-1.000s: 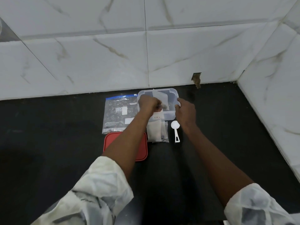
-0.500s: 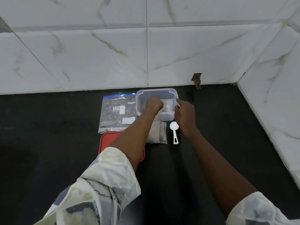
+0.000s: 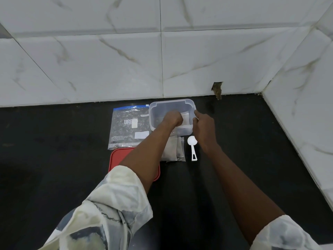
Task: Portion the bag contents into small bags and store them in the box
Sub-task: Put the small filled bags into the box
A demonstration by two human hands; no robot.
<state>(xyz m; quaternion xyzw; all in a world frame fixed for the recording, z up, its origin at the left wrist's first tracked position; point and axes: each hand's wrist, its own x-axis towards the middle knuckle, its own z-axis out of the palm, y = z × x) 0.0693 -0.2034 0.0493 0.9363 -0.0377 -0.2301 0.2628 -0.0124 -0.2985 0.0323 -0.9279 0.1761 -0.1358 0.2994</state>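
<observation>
While the left hand (image 3: 172, 118) has lowered deeper into the box (image 3: 172, 103), it stays clenched on a small bag (image 3: 185, 116). Right hand (image 3: 204, 127), fingers curled, still grips the box's right rim. Large bag (image 3: 128, 128) lies left, unchanged.

The left forearm (image 3: 144, 150) covers much of the red lid (image 3: 117, 159) and the near-left corner of the small bags (image 3: 174, 150) stacked beside it. Inside the clear box (image 3: 171, 103), the left hand (image 3: 172, 119) hides most of the small bag (image 3: 185, 117) it presses on. The printing on the big bag (image 3: 128, 127) is too small to read. Both sleeves (image 3: 108, 213) run off the bottom edge.
</observation>
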